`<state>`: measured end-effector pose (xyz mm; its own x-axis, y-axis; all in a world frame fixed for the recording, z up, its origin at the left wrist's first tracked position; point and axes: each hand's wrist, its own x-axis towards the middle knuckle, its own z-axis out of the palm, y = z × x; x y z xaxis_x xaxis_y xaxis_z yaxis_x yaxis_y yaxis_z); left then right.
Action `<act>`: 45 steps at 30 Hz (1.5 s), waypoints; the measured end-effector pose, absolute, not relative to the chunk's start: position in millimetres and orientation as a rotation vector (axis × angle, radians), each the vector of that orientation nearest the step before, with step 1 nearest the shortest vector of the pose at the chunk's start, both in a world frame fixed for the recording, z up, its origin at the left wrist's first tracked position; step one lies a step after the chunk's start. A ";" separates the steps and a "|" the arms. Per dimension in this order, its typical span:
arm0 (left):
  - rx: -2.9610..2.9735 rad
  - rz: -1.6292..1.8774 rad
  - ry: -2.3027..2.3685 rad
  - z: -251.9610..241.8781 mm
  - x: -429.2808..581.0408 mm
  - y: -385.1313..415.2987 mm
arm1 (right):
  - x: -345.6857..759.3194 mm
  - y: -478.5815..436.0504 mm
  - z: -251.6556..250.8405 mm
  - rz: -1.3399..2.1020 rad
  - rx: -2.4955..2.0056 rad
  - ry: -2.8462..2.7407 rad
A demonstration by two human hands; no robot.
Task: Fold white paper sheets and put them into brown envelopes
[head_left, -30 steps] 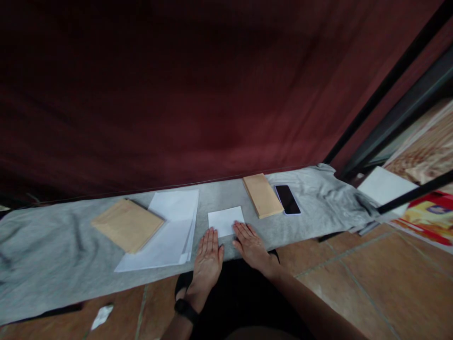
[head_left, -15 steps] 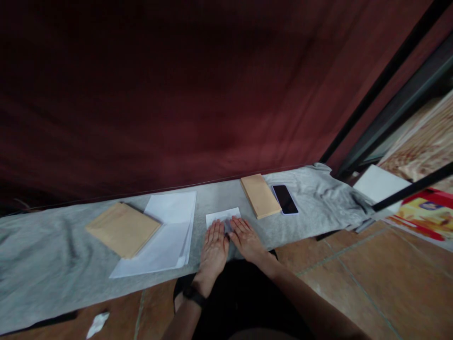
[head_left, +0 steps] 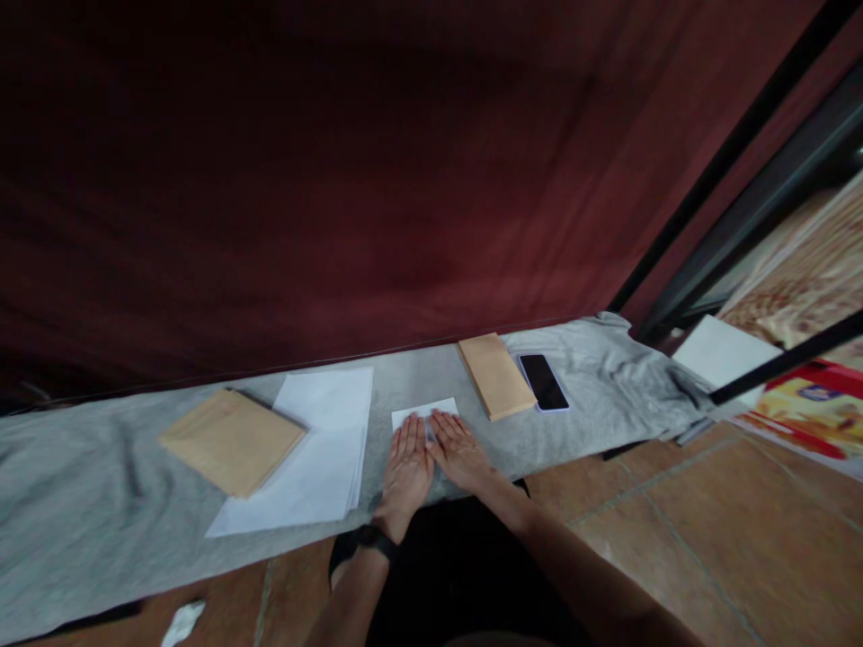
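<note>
White paper [head_left: 406, 415] lies on the cloth-covered table [head_left: 607, 386] in the head view, beneath the left hand [head_left: 407, 467] and right hand [head_left: 461, 451], both spread flat, pinching nothing. It looks light and easily creased, best held by its far corners. Against a second earlier, the hands sit closer together, hiding more of it.

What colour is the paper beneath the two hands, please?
The paper is white, best seen in the head view.
</note>
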<state>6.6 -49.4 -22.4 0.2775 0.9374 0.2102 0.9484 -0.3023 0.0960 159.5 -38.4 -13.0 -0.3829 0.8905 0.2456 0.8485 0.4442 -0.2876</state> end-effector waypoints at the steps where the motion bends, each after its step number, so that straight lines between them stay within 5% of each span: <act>1: -2.461 -0.356 -1.835 -21.8 4.6 -49.5 | 161.0 -38.3 -15.1 0.144 -1.478 -2.336; 45: -2.298 -0.371 -1.967 -18.3 -11.9 -37.5 | 172.0 -19.6 -19.3 0.005 -1.603 -2.232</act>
